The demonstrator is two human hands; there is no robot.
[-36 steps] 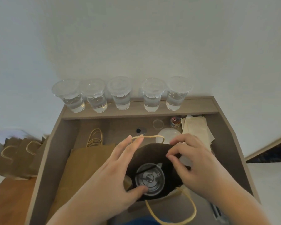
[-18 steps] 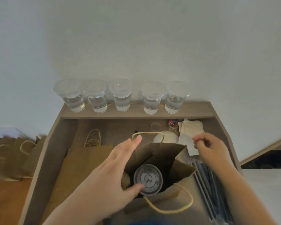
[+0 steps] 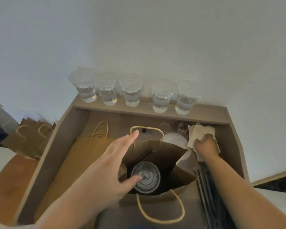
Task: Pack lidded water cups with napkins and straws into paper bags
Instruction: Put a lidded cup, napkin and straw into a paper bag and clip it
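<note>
The left hand (image 3: 106, 164), fingers straight, holds open the bag (image 3: 170, 154), cup (image 3: 147, 178) inside, by the front edge of the counter (image 3: 210, 115); the right hand (image 3: 205, 144) grabs a napkin (image 3: 201, 132) with curled fingers in the back right corner.

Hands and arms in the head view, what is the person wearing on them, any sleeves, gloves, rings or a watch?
Nothing worn shows. The left hand and right hand are bare, without gloves or visible rings, and both forearms are uncovered to the frame edge: no sleeves, watch or bracelet in view.
</note>
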